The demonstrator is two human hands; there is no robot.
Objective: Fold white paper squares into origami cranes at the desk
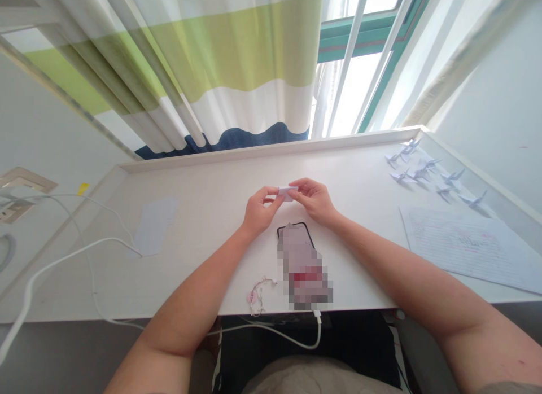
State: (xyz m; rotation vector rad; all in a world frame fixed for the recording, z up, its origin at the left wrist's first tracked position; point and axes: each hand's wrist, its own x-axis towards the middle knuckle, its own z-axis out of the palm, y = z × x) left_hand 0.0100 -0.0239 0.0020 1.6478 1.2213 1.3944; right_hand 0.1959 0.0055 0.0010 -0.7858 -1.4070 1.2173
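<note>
Pinching small folded paper [288, 193] between closed fingertips of left hand [258, 211] and right hand [315, 201], just beyond the phone [301, 253].

Both hands [288, 205] pinching a small folded paper [287, 193] above a phone [301, 258] on the white desk [203, 213]

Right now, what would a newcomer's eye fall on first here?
The left hand and right hand pinch a small folded paper over the middle of the white desk. A cluster of paper cranes sits at its far right corner, and a phone lies just nearer than the hands.
</note>
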